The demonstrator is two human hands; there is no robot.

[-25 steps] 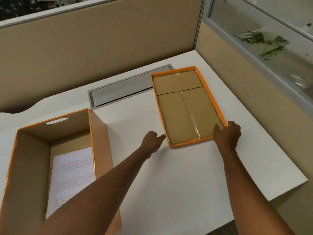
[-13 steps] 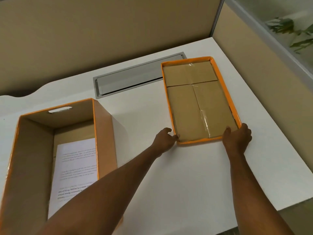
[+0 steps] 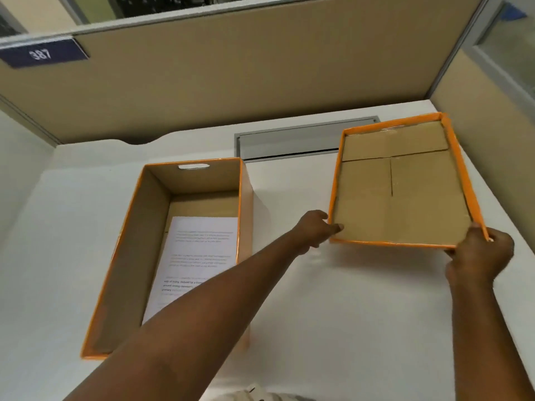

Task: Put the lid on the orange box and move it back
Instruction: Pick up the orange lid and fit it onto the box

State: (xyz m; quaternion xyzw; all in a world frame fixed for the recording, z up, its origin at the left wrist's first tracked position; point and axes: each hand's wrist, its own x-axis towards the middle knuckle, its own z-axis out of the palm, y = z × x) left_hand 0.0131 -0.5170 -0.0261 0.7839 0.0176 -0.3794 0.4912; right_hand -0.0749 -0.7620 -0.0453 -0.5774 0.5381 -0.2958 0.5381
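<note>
The orange-edged cardboard box stands open on the left of the white desk, with a printed sheet lying inside it. To its right is the lid, inside face up, its near edge raised off the desk. My left hand grips the lid's near left corner, thumb inside the rim. My right hand grips the near right corner. My left forearm crosses over the box's near right part.
A grey cable slot is set into the desk behind the box and lid. Tan partition walls close the back and right side. A blue plate reading 387 hangs at upper left.
Both hands have closed on the lid's near corners and tilted its near edge up off the desk. The camera has swung left, bringing the whole box into view.
</note>
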